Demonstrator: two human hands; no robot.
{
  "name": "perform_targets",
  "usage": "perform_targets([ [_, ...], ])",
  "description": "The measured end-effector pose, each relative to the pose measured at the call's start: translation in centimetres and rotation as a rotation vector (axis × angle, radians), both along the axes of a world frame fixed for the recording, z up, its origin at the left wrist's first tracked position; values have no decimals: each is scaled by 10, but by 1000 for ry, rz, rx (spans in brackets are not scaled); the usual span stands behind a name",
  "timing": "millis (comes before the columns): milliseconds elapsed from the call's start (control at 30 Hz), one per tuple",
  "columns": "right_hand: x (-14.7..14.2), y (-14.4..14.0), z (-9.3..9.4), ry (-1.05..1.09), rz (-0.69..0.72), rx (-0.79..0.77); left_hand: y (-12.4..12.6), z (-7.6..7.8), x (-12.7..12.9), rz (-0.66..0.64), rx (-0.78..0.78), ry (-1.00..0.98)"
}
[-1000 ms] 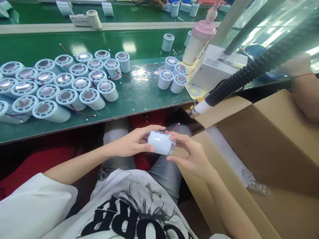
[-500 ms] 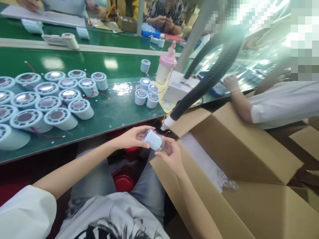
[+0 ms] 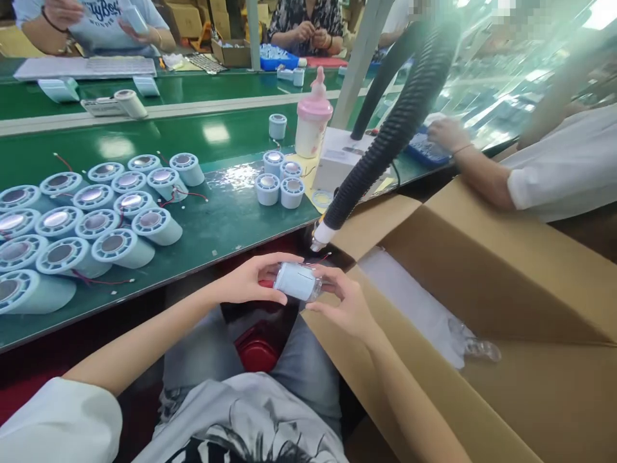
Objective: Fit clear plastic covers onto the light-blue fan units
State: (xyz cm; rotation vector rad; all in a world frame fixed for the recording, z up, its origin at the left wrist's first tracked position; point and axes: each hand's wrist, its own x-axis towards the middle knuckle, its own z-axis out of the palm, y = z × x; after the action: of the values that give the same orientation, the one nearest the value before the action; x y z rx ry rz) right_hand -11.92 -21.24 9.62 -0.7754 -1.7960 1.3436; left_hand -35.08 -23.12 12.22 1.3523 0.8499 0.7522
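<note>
pale blue plastic cylinder (image 3: 296, 281) held between left hand (image 3: 248, 281) and right hand (image 3: 344, 305), before green bench (image 3: 226, 218) | open cardboard box (image 3: 482, 302) at right | grouped ribbed cylinders (image 3: 96, 218) on bench at left

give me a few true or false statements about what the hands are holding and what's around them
1. Both hands, left hand and right hand, hold one pale cylinder. True.
2. The cylinder is held over the green bench. False: it is held below the bench edge, above the person's lap.
3. The cardboard box to the right stands open. True.
4. The black hose ends inside the pink-capped bottle. False: its white tip hangs just above the hands.
5. Many more cylinders lie on the bench to the left. True.
</note>
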Motion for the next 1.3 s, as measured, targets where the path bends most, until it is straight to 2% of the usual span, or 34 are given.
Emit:
perform_targets([
  [167, 0, -21, 24, -33, 73, -95, -29, 14, -5, 15, 105, 56],
  [400, 1, -35, 43, -15, 135, -311, -48, 20, -7, 3, 206, 68],
  [600, -3, -40, 47, 75, 180, -603, -54, 23, -9, -8, 279, 70],
  [800, -11, -40, 48, 131, 184, -727, -57, 25, -12, 5, 309, 84],
  [1000, -15, -41, 49, 82, 187, -889, -59, 27, -14, -5, 334, 86],
  [1300, -22, -42, 46, 115, 276, -1057, -57, 24, -16, -10, 397, 83],
])
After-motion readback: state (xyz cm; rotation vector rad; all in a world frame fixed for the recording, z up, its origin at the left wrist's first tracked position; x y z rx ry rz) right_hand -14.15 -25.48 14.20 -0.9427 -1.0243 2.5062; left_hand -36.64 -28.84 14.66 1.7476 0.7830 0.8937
